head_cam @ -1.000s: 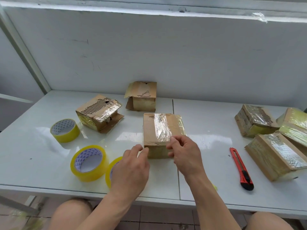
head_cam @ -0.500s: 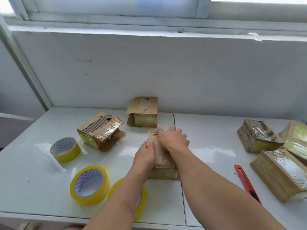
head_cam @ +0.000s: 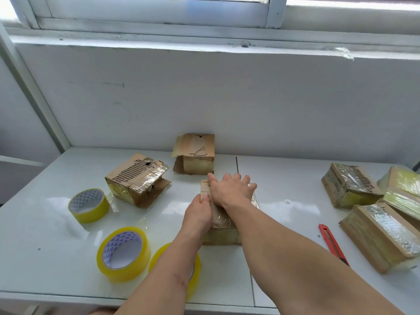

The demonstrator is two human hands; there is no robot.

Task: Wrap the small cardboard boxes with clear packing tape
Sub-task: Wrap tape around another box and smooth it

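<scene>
We see the box being worked on [head_cam: 223, 233] mid-counter, mostly hidden under both hands; only its left top edge, a taped strip and the near face show. Right hand [head_cam: 229, 192] lies flat on top, fingers spread and straight, pressing down; we can't see the tape under the palm. Left hand [head_cam: 198, 214] sits against the box's left side, thumb on the top edge; the rest of its grip is hidden behind the hand, so we can't tell how the fingers lie.

Third tape roll [head_cam: 193, 269] is largely covered by the left forearm, only its yellow rim shows. Two other rolls are in full view: one near-left [head_cam: 123, 253], one further left [head_cam: 89, 206]. Red utility knife [head_cam: 333, 245] is partly cut by the right forearm; blade state not readable.

Torn box [head_cam: 137, 178] sits left of the hands, flap open toward the near side. Another open box [head_cam: 195, 153] stands against the back wall [head_cam: 204, 98], just beyond the right fingertips. Wrapped boxes [head_cam: 381, 235] stack at the right, the outermost cut off by the frame edge.

Counter [head_cam: 45, 235] near edge runs just below the rolls. Bare counter shows between the worked box and the right stack, and left of the far roll. Seam in the counter runs under the right arm.
</scene>
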